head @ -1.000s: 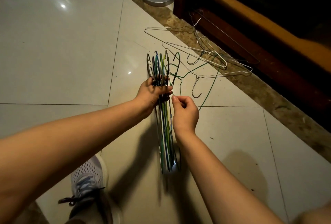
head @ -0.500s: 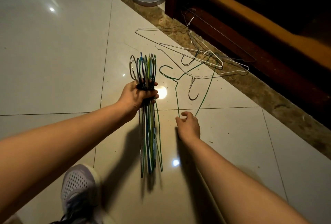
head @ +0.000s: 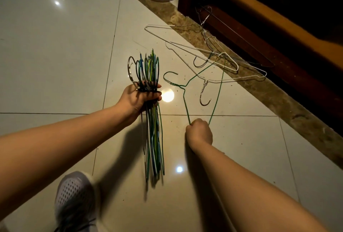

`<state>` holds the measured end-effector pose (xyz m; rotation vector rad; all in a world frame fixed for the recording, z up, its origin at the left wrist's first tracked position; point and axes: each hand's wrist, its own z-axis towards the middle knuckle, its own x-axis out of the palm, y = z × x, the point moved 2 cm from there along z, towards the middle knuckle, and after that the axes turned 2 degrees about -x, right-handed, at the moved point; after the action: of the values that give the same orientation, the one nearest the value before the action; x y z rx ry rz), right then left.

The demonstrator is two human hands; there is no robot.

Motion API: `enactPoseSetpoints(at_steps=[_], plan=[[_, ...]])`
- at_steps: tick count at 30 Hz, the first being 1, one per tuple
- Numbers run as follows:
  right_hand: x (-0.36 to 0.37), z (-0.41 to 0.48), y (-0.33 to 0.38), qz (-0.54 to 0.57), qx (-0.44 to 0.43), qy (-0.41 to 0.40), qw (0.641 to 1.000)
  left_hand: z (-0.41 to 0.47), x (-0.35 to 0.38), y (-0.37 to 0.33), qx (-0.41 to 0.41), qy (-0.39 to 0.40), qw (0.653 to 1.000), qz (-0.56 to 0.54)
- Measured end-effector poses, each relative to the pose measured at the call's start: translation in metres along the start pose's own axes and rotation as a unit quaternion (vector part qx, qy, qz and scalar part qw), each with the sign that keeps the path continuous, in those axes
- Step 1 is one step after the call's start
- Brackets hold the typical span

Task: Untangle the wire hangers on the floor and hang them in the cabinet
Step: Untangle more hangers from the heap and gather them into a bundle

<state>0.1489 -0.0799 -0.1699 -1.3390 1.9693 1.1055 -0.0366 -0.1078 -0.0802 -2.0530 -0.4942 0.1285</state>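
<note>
Left hand (head: 138, 100) grips the hanger bundle (head: 153, 120); right hand (head: 199, 132) clutches a green hanger (head: 185, 100) corner.

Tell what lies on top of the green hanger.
White hangers cross the green hanger at its far end; which lies uppermost is unclear. The right hand covers its near corner.

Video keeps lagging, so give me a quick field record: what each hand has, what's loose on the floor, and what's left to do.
left hand: grips bundle of hangers at the necks, hooks up
right hand: grips near corner of green hanger
green hanger: on the floor, far side crossing the white hangers
white hangers: loose on the tiles, overlapping, beside the cabinet
hung so far: none visible
</note>
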Motion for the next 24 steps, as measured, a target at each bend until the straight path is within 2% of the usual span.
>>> enactPoseSetpoints(at_steps=[5, 11, 19, 24], plan=[[-0.015, -0.028, -0.011, 0.136, -0.015, -0.007, 0.991, 0.000, 0.005, -0.004, -0.005, 0.002, 1.000, -0.010], [-0.040, -0.059, -0.016, 0.262, -0.046, -0.087, 0.960, 0.003, -0.003, -0.012, -0.012, -0.012, 1.000, -0.022], [-0.074, -0.091, -0.016, 0.327, -0.052, -0.103, 0.938, 0.011, 0.011, -0.027, -0.023, -0.030, 0.998, -0.044], [-0.081, -0.112, -0.016, 0.369, -0.040, -0.122, 0.921, 0.017, 0.034, -0.041, -0.017, -0.010, 0.998, -0.054]])
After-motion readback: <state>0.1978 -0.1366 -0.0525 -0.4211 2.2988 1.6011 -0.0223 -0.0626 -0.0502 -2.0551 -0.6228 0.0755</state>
